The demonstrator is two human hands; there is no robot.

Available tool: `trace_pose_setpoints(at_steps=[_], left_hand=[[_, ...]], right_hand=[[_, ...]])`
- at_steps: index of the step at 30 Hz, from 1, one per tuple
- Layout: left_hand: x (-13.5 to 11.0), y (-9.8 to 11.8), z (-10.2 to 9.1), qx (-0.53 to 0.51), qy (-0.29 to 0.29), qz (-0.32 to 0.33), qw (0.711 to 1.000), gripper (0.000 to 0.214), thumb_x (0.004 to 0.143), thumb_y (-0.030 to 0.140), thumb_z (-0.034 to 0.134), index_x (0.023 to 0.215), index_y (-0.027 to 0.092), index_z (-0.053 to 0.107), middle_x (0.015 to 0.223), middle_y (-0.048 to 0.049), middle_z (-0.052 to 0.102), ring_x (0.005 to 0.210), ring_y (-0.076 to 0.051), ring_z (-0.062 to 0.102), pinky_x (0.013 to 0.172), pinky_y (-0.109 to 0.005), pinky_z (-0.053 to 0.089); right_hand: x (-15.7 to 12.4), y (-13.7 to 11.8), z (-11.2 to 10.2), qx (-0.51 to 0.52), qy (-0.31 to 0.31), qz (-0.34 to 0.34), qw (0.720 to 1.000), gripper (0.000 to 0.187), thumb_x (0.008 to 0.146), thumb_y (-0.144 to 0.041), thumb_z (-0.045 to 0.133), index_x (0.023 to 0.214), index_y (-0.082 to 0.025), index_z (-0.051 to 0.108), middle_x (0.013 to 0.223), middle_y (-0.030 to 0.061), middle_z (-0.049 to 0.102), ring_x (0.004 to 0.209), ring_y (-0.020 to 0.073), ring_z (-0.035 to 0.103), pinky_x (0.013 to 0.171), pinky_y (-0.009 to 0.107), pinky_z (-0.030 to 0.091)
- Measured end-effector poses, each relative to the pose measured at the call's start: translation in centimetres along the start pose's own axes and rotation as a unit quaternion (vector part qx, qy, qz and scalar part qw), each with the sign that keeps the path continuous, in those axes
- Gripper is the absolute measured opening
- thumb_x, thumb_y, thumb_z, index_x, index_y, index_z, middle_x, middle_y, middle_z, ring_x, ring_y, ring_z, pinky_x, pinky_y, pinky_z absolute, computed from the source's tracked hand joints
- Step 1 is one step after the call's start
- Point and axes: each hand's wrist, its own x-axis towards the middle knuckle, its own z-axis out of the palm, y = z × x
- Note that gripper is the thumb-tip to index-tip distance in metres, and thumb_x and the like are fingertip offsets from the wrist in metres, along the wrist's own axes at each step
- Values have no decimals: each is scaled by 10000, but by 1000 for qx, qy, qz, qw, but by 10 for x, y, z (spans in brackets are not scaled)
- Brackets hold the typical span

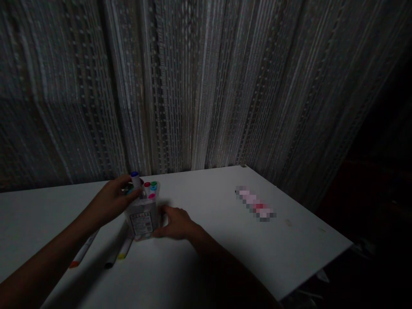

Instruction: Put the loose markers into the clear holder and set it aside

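Nearest on the white table (206,257), three loose markers lie left of centre: an orange-ended marker (84,249), a dark-ended marker (110,261) and a yellow-ended marker (125,249). Their long axes slant away from the person and to the right; the left arm is the nearer one, passing over the orange-ended one.

Just beyond stands the clear container (141,221), upright, its labelled side facing the person. The right hand (176,223) cups its right side, thumb at the lower near corner; whether it grips or merely steadies, one cannot tell. The left hand (118,199) comes in from the left above the rim, thumb and fingers pinched about a blue-capped marker (136,181). That marker is nearly upright, cap up, leaning slightly left; its lower end is hidden. Red, green and pink caps show just to its right.

Farther right, well apart from both hands, lies a blurred pink object (255,203). A striped curtain (199,86) hangs behind.
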Motion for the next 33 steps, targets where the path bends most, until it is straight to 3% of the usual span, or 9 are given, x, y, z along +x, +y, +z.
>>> trace_pose_setpoints(at_steps=[6, 14, 22, 24, 28, 33], left_hand=[[-1, -9, 3, -33, -20, -8, 999, 554, 648, 563, 544, 959, 107, 586, 947, -107, 640, 891, -256, 602, 809, -373, 485], [-14, -16, 4, -54, 1, -3, 999, 630, 714, 612, 487, 1121, 134, 534, 1135, -98, 585, 1007, -241, 557, 882, -334, 449], [-35, -45, 17, -26, 97, 68, 993, 565, 838, 548, 338, 1238, 175, 477, 1292, -65, 491, 1193, -223, 448, 1029, -316, 337], [-41, -53, 22, -25, 109, 63, 992, 601, 835, 552, 339, 1302, 181, 416, 1317, -70, 473, 1197, -241, 450, 1016, -331, 359], [-50, -62, 29, -48, 78, 25, 995, 670, 827, 549, 371, 1397, 215, 260, 1317, -78, 478, 1140, -246, 509, 921, -330, 444], [-50, -63, 29, -43, 90, 25, 995, 710, 817, 570, 371, 1403, 189, 244, 1340, -88, 450, 1135, -254, 508, 924, -338, 438]], right_hand=[[0, 0, 0, 4, -6, 11, 1000, 695, 567, -547, 710, 1158, -219, 550, 1109, 74, 636, 983, 295, 601, 761, 357, 465], [0, 0, 0, 22, -4, 12, 1000, 700, 570, -499, 728, 1183, -221, 533, 1156, 66, 613, 1030, 280, 579, 830, 359, 451], [2, 4, 3, 11, -4, 14, 1000, 687, 568, -509, 732, 1167, -233, 537, 1101, 50, 632, 973, 260, 597, 784, 341, 458], [3, 5, 4, 14, -3, 14, 1000, 709, 568, -524, 727, 1186, -239, 529, 1106, 51, 630, 974, 265, 596, 786, 349, 456], [3, 5, 5, 28, -1, 13, 1000, 702, 571, -490, 734, 1195, -246, 525, 1115, 46, 628, 987, 262, 593, 799, 349, 452], [2, 3, 4, 25, 3, 2, 1000, 675, 589, -482, 731, 1182, -224, 536, 1115, 52, 628, 981, 263, 591, 789, 337, 451]])
